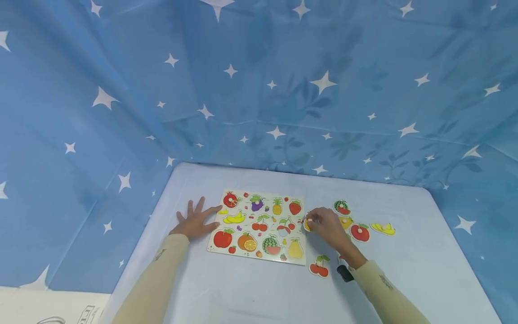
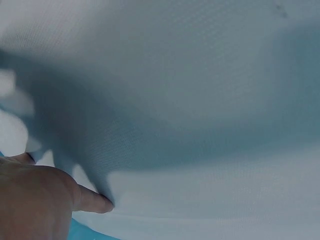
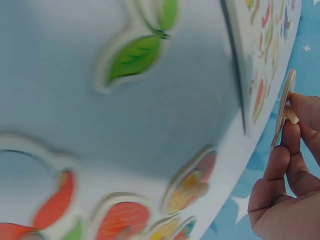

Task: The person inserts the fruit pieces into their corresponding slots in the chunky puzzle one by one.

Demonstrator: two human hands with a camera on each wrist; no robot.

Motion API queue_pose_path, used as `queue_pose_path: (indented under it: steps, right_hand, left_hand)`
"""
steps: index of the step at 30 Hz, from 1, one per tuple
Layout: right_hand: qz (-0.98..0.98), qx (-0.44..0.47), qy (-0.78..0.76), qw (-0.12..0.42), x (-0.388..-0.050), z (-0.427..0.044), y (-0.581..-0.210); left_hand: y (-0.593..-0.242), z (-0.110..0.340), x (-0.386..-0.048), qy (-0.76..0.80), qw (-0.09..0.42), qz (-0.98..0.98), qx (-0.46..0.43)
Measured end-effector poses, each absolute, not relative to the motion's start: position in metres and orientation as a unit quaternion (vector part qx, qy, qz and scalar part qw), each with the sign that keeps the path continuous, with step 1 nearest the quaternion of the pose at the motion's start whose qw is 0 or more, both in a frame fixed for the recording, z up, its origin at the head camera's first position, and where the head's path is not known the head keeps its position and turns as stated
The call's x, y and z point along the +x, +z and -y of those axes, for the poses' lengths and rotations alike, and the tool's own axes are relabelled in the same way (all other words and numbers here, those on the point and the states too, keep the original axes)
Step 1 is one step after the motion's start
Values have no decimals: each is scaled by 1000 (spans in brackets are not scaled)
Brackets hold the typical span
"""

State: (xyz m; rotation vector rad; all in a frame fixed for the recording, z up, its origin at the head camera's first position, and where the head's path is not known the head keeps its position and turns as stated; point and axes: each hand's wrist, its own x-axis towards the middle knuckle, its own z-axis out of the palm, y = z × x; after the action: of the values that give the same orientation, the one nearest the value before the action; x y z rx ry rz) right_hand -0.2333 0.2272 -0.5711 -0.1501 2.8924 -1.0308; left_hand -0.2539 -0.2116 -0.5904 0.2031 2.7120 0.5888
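Note:
A light fruit puzzle board (image 1: 246, 254) lies on the table in the head view, with pomegranate, grapes, bananas, apple and other fruit on it. My left hand (image 1: 196, 221) rests at its left edge, fingers spread, thumb and index touching the board. In the left wrist view, part of the left hand (image 2: 42, 200) shows over the cloth. Just off the board's right edge, my right hand (image 1: 327, 226) pinches a yellow-orange puzzle piece (image 1: 307, 225). In the right wrist view, the piece (image 3: 284, 110) appears edge-on, its small peg between the fingertips; its picture is hidden there.
Right of the board lie loose pieces: watermelon (image 1: 341, 207), a yellow fruit (image 1: 345, 222), apple (image 1: 360, 232), bananas (image 1: 382, 229) and cherries (image 1: 319, 266). A black object (image 1: 345, 273) shows beside the right wrist. Blue star-patterned cloth (image 1: 259, 90) hangs behind the white table (image 1: 251, 292).

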Motion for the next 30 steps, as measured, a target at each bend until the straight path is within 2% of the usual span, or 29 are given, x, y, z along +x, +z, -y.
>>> queue_pose_path:
  steps: [10,21,30]
  right_hand:
    - [-928,-142,-345,4,-272,-204,-558]
    - [-918,-186,-349,-5,-301,-175,-544]
    - [-920,-164,-355,33,-312,-158,-549]
  left_hand:
    - [-590,212,-254,203,182,-960,70]
    - [-587,210,-253,202,192,-958,65]
    - [-588,211,-254,206,189,-958,69]
